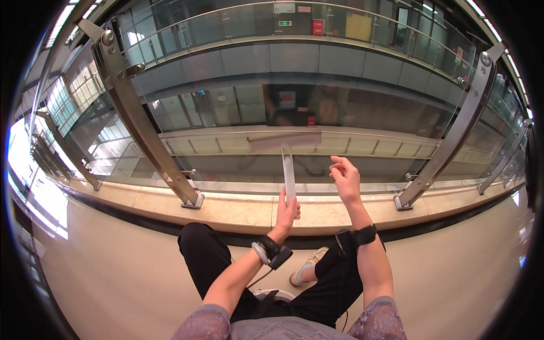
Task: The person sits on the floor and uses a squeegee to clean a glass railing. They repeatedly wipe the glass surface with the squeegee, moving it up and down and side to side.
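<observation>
My left hand [289, 209] grips the pale handle of a window squeegee or similar wide-headed glass-cleaning tool [288, 170]. Its broad greyish head points away from me, at a large glass balustrade panel [238, 114]; whether it touches the glass I cannot tell. To the right of the tool, my right hand [346, 176] is raised in front of the same panel, fingers loosely curled and apart, with nothing seen in it. Both wrists wear black straps, and a small black box with a cable hangs at the left one.
Metal balustrade posts [148, 127] [450, 136] flank the panel on the left and right. A low stone ledge [238, 212] runs under the glass. My bent knees and one shoe [312, 265] are near the ledge, above the beige floor [127, 272]. Balconies with railings show beyond the glass.
</observation>
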{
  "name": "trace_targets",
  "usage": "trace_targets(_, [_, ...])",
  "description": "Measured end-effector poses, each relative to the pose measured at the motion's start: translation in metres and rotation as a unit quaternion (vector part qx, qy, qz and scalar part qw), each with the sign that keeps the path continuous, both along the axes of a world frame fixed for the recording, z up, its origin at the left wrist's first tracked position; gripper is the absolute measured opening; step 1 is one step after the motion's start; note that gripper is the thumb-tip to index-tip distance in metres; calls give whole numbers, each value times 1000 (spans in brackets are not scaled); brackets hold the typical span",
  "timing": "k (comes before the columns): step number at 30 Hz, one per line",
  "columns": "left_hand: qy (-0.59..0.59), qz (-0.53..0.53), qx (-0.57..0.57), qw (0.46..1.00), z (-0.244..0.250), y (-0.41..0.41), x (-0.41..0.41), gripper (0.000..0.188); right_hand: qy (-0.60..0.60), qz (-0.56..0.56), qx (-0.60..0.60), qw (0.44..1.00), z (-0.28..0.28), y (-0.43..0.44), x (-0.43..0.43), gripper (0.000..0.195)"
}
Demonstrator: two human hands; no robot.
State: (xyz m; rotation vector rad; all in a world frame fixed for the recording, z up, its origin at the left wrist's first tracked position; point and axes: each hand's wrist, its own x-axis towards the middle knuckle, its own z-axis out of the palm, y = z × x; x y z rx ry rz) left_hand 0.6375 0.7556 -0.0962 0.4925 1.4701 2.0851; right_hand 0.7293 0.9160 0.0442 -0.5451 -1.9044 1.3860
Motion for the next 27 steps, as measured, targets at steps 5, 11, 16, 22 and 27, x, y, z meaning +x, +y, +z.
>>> trace_targets(5, [49, 77, 132, 987, 148, 8, -43, 67, 40, 32, -36, 998, 18, 0, 21, 30])
trace_targets(11, [69, 123, 185, 972, 220, 10, -57, 63, 57, 43, -15, 997, 24, -8, 29, 29])
trace_targets(16, [20, 64, 153, 986, 131, 50, 16, 66, 58, 25, -11, 998, 20, -3, 25, 29])
trace_targets(22, [-38, 47, 179, 982, 114, 32, 33, 66, 54, 15, -7, 998, 26, -4, 23, 28])
trace_targets(27, [-44, 98, 323, 940, 183, -27, -94, 64, 72, 14, 7, 997, 23, -5, 12, 28])
